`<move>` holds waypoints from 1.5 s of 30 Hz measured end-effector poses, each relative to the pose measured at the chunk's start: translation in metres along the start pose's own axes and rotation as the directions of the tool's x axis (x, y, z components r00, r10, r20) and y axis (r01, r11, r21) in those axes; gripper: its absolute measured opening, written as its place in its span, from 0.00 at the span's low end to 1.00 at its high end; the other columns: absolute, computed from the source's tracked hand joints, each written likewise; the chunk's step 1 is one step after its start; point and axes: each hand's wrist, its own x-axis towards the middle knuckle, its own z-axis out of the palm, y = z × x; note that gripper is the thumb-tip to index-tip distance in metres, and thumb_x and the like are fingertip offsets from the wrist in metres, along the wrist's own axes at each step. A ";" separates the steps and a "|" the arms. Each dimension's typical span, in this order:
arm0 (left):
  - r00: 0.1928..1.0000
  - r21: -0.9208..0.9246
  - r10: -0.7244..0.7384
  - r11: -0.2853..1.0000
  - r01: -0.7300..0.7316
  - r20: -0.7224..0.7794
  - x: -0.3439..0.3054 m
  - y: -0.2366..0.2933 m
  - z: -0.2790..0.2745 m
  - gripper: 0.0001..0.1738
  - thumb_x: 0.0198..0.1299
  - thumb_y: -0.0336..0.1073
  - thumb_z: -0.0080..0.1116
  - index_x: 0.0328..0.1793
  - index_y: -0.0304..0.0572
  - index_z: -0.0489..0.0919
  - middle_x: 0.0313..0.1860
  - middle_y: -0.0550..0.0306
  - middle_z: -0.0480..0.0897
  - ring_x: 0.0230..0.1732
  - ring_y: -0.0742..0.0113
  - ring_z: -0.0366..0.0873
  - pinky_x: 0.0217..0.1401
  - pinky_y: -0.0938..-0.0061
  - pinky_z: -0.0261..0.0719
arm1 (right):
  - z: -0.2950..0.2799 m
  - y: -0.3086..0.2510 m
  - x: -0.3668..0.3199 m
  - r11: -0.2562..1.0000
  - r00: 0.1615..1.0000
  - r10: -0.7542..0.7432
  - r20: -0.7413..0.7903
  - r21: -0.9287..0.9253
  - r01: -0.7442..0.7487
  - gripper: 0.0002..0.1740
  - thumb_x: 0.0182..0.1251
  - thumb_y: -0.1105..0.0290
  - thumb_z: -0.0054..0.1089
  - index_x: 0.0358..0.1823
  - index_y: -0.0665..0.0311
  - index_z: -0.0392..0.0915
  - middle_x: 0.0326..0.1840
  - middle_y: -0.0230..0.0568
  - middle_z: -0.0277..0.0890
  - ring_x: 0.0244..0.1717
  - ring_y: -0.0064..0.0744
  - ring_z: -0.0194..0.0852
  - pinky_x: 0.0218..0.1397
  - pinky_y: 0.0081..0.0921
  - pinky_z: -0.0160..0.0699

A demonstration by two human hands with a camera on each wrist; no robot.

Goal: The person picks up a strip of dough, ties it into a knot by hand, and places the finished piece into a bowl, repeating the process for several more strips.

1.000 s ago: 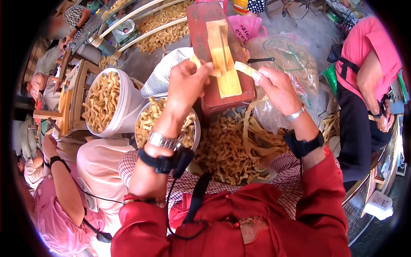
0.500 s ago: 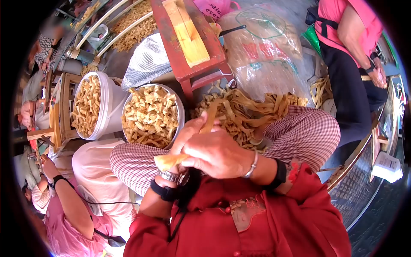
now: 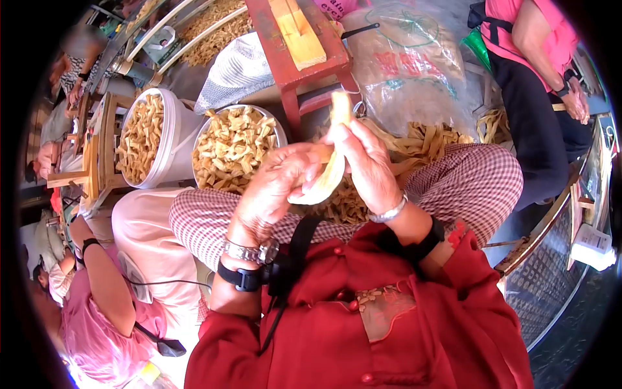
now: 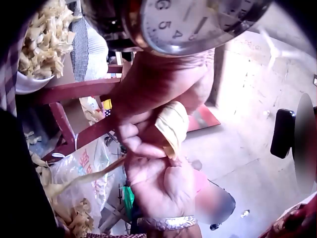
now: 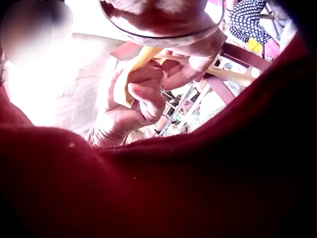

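Both hands work a soft, pale yellow strip (image 3: 329, 178) above the lap. My left hand (image 3: 275, 181) pinches it with curled fingers, the strip's wide end hanging over them. My right hand (image 3: 366, 162) grips it from the other side, with a short end standing up beyond the fingertips. In the left wrist view a fold of the strip (image 4: 173, 124) wraps over the fingers, and a long narrow tail trails off toward the lower left. The right wrist view shows the yellow strip (image 5: 130, 82) draped across the left hand.
A white tub (image 3: 280, 134) and a white bucket (image 3: 172, 142) hold several small knotted pieces. Beyond the lap stands a red bench (image 3: 295, 72) with a wooden block (image 3: 304, 48) on it. A clear plastic bag (image 3: 408, 58) and loose strips (image 3: 434, 136) lie right of it. People sit at both sides.
A second ago the hands were apart over the wooden block, each with a yellow piece. They came together over the lap, crossed closely, and have since moved slightly forward with the strip.
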 end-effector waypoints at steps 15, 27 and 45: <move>0.890 0.418 0.456 0.805 -0.420 0.016 -0.016 0.027 0.022 0.07 0.61 0.32 0.60 0.39 0.39 0.74 0.28 0.63 0.78 0.29 0.79 0.72 0.32 0.81 0.71 | -0.018 -0.045 0.011 0.989 0.884 0.070 0.462 -0.150 0.001 0.15 0.69 0.59 0.55 0.37 0.66 0.73 0.26 0.29 0.69 0.24 0.16 0.67 0.26 0.18 0.66; 0.913 0.180 0.405 0.895 -0.408 0.058 -0.021 0.014 0.034 0.22 0.60 0.30 0.60 0.61 0.36 0.73 0.51 0.60 0.76 0.44 0.73 0.75 0.50 0.81 0.73 | -0.023 -0.032 -0.005 0.992 0.934 -0.057 0.353 -0.088 0.094 0.17 0.75 0.56 0.45 0.36 0.63 0.71 0.19 0.27 0.66 0.15 0.12 0.61 0.18 0.14 0.60; 0.956 -0.477 0.134 0.879 0.007 0.261 -0.021 -0.005 0.021 0.26 0.69 0.48 0.45 0.54 0.26 0.74 0.43 0.48 0.77 0.35 0.63 0.75 0.42 0.60 0.84 | -0.035 -0.019 -0.020 0.984 0.953 -0.074 0.295 -0.136 0.118 0.20 0.71 0.54 0.51 0.33 0.66 0.74 0.24 0.26 0.65 0.26 0.16 0.60 0.26 0.17 0.62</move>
